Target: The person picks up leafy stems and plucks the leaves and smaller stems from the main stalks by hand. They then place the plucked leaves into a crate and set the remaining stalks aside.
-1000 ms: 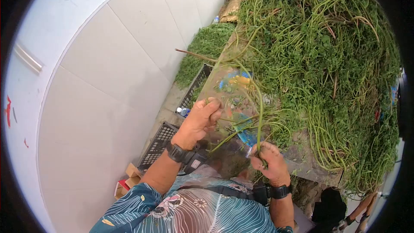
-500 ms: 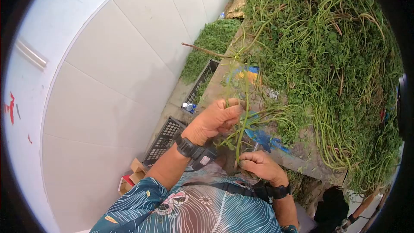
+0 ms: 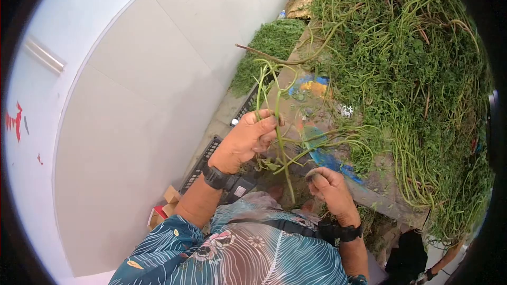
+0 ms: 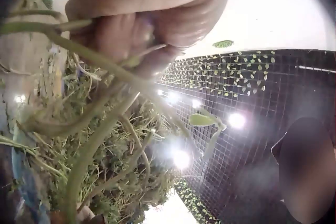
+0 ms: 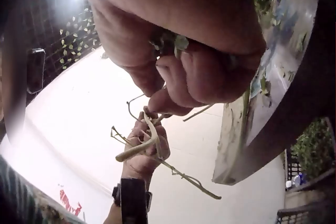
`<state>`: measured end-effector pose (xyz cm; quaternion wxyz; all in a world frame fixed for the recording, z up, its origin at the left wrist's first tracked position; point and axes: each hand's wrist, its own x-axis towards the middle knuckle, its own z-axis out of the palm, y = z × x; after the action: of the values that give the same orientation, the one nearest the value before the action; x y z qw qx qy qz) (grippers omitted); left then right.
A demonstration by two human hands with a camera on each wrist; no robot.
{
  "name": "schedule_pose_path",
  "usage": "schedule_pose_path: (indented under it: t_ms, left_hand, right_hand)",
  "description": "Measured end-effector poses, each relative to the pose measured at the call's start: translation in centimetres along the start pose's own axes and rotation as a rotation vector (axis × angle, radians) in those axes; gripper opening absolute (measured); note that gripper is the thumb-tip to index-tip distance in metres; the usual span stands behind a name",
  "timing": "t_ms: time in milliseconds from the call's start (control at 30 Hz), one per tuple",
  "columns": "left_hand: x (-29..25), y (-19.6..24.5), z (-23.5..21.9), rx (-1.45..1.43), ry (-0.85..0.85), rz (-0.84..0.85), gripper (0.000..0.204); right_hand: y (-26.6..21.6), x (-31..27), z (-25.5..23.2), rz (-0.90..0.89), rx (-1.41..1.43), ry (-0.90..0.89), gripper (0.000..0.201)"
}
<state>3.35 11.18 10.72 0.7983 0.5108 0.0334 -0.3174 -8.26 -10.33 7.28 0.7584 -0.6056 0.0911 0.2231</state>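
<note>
Over the near edge of the table (image 3: 380,194), my left hand (image 3: 240,142) pinches several long green stems (image 3: 281,148) between thumb and fingers. Some stems arch above the hand and others hang below it. In the left wrist view a thick stem (image 4: 86,166) curves down past the fingers. My right hand (image 3: 334,192) is to the right of the hanging stems, apart from their lower ends, with its fingers curled. Inside those fingers, the right wrist view shows short cut stem pieces (image 5: 181,43).
A big heap of leafy green stems (image 3: 406,89) covers the table's right and far parts. Loose stems (image 3: 343,140) lie near its edge. Left of the table are a black crate (image 3: 200,159), a heap of greens (image 3: 251,53) and the wall (image 3: 142,100). A sack (image 3: 302,2) stands behind.
My right hand held the lower part of a long stem and is now off it, further right. The left hand moved right across the stems, then back left, and now holds them.
</note>
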Motion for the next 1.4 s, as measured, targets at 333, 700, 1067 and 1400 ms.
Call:
schedule_pose_path:
  t_ms: [333, 700, 1067, 1400]
  left_hand:
    - [-2.1, -2.4, 1.9, 0.159, -0.124, -0.018, 0.014]
    - [-1.9, -2.5, 1.3, 0.047, -0.108, -0.045, 0.019]
    - [-0.9, -1.2, 1.9, 0.179, -0.037, -0.024, 0.027]
    - [-3.9, 1.6, -5.8, -0.087, 0.263, 0.216, 0.018]
  right_hand:
    - [-0.7, 2.6, 3.3, -0.278, -0.187, 0.074, 0.026]
    - [-0.3, 2.7, 4.1, -0.493, -0.455, 0.319, 0.022]
    - [-0.2, 2.2, 3.2, -0.316, -0.452, 0.059, 0.02]
    - [-0.5, 2.0, 1.0, -0.077, -0.062, 0.16, 0.019]
